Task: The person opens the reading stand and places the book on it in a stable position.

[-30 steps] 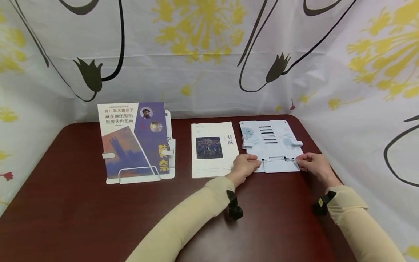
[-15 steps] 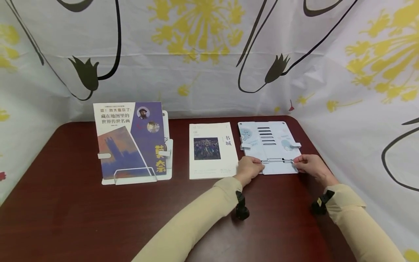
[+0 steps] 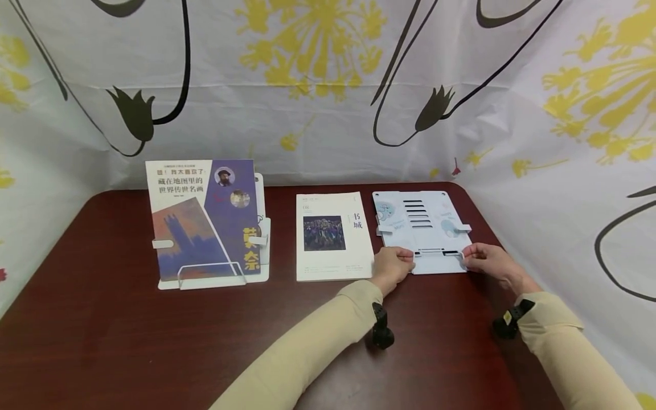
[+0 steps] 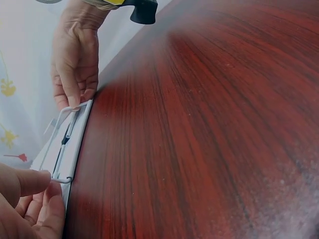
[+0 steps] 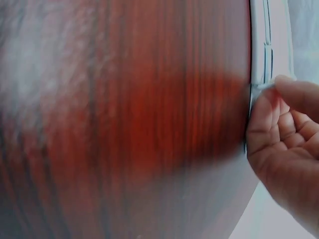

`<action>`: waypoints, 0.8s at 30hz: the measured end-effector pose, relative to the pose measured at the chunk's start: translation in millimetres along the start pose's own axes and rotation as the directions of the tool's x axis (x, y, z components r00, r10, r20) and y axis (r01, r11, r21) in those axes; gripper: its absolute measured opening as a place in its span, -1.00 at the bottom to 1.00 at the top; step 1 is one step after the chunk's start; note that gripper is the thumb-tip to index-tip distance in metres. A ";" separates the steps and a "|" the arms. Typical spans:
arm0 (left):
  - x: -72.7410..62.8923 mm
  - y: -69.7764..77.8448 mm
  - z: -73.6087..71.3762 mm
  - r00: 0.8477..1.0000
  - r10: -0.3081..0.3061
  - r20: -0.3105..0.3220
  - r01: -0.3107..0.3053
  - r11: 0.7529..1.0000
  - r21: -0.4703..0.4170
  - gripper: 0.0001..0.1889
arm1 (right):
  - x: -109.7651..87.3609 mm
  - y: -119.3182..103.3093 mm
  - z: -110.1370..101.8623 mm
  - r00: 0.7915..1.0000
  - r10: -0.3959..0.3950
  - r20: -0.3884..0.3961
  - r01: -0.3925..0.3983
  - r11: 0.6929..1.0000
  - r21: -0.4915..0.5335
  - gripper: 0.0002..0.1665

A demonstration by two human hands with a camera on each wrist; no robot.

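A white book stand [image 3: 435, 219] with pale blue animal prints and several slots lies at the back right of the table. Along its near edge is a wire page holder [image 4: 52, 133], a thin bent bar. My left hand [image 3: 393, 266] pinches the left end of this wire between thumb and fingers at the stand's near left corner. At the opposite end, my right hand [image 3: 489, 263] pinches the wire too, as the left wrist view shows. In the right wrist view, the thumb and curled fingers of the right hand [image 5: 289, 129] meet at the stand's edge.
A white paperback [image 3: 328, 262] lies just left of my left hand. Further left, a second stand [image 3: 263, 250] props up a purple and white art book [image 3: 205, 216]. A patterned cloth [image 3: 328, 136] rises behind the dark red table [image 3: 205, 341] and along its sides.
My left hand has shifted slightly right along the stand's near edge. The wire's position against the stand has changed a little between both hands. The books stay put.
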State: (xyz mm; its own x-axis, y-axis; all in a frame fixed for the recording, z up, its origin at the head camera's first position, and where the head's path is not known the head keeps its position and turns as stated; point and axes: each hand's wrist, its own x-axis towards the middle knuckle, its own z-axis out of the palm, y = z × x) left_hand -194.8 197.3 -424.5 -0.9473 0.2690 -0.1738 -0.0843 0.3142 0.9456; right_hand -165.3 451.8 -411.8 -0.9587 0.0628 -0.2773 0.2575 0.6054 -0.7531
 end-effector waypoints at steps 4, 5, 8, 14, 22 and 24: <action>0.6 -1.1 0.0 1.000 0.023 -0.012 -0.022 0.999 0.024 -0.89 | -1.8 4.3 -1.3 0.998 -0.059 0.001 0.059 0.998 0.033 -0.69; 0.4 -1.0 0.1 1.000 0.025 -0.012 -0.025 0.999 0.032 -0.89 | -2.3 5.5 -1.9 0.997 -0.078 0.003 0.078 0.996 0.041 -0.70; -0.2 -1.3 0.8 0.999 0.051 -0.014 -0.049 0.996 0.075 -0.89 | -3.2 9.2 -3.5 0.990 -0.140 0.017 0.139 0.987 0.078 -0.75; -1.6 -2.1 3.1 0.994 0.113 -0.004 -0.111 0.981 0.156 -0.87 | -3.4 14.6 -6.1 0.964 -0.255 0.073 0.241 0.958 0.154 -0.82; -3.0 -2.9 3.8 0.981 0.196 0.010 -0.193 0.956 0.220 -0.87 | -6.4 21.1 -6.4 0.934 -0.347 0.081 0.327 0.926 0.187 -0.86; -4.0 -3.6 3.7 0.977 0.214 0.015 -0.211 0.948 0.239 -0.88 | -7.4 23.2 -5.8 0.933 -0.352 0.078 0.333 0.924 0.187 -0.86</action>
State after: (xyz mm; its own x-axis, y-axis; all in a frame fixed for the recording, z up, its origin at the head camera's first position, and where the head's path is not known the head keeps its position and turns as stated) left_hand -189.6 198.5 -428.2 -0.9388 0.3433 0.0289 0.1943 0.4584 0.8672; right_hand -153.0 470.0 -423.8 -0.9755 -0.2163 -0.0404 -0.0584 0.4318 -0.9001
